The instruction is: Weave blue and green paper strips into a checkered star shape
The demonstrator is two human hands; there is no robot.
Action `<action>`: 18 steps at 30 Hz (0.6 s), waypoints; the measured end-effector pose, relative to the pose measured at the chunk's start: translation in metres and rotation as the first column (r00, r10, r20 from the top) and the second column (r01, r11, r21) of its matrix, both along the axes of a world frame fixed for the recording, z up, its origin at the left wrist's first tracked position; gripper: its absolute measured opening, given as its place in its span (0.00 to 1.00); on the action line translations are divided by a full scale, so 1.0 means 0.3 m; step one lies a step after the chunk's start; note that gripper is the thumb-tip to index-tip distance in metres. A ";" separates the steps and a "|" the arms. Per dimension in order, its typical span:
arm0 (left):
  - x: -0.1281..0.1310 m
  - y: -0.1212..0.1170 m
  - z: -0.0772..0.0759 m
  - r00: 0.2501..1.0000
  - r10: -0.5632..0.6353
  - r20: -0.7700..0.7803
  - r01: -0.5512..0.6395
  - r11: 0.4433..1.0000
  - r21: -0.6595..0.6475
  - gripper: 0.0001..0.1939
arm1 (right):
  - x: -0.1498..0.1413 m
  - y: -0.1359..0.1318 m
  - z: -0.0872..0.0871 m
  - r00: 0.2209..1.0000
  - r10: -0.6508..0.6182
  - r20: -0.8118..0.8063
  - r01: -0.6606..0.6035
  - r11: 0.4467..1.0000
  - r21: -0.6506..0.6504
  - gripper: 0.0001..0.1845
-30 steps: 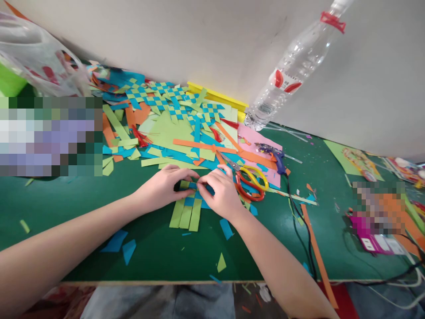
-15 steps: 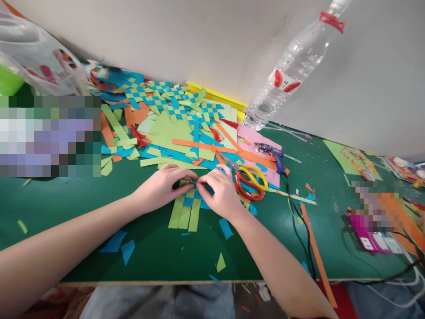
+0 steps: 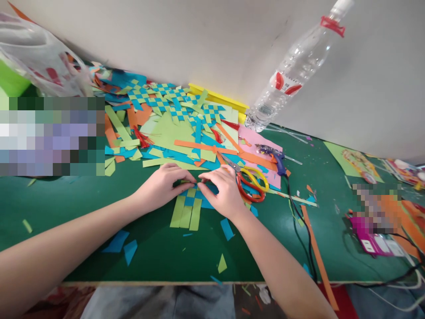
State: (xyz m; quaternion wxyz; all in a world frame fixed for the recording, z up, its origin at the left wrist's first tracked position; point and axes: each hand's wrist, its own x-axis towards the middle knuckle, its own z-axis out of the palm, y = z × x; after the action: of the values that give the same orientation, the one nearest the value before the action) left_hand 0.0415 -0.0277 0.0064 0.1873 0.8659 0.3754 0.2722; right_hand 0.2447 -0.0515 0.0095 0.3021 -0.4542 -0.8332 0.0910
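A small woven piece of green and blue paper strips (image 3: 186,215) lies on the green table in front of me, its green ends pointing toward me. My left hand (image 3: 168,184) pinches its far part between thumb and forefinger. From the other side, my right hand (image 3: 221,188) has its thumb and forefinger curled around the same far edge, the fingertips very close to the left ones. My fingers cover the upper part of the weave. Just beyond the right hand lie scissors (image 3: 252,184) with red and yellow handles.
Finished-looking checkered weaves (image 3: 179,104) and loose strips pile up at the back. A clear bottle (image 3: 292,71) stands by the wall. A blue glue gun (image 3: 279,161) trails a black cord (image 3: 303,226) to the right. Paper scraps (image 3: 131,251) are scattered near the front edge.
My right thumb and forefinger have spread slightly apart at the far edge of the weave. My left hand keeps its pinch in nearly the same place.
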 end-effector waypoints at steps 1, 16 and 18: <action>0.000 0.000 -0.001 1.000 0.004 0.002 -0.004 1.000 0.002 0.07 | 0.002 0.002 0.002 1.000 -0.001 -0.010 0.001 1.000 0.002 0.08; -0.006 -0.004 -0.001 1.000 0.018 -0.010 -0.018 0.999 -0.047 0.07 | 0.004 0.006 0.005 0.998 0.047 0.034 -0.048 0.998 0.037 0.08; -0.004 -0.005 0.002 1.000 0.022 -0.016 -0.023 0.998 -0.059 0.07 | 0.003 0.006 0.004 0.998 0.044 0.035 -0.046 0.998 0.043 0.08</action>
State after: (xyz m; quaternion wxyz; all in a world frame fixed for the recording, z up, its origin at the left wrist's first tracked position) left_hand 0.0402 -0.0293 0.0069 0.2068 0.8579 0.3943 0.2564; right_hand 0.2457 -0.0498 0.0106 0.2957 -0.4300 -0.8500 0.0716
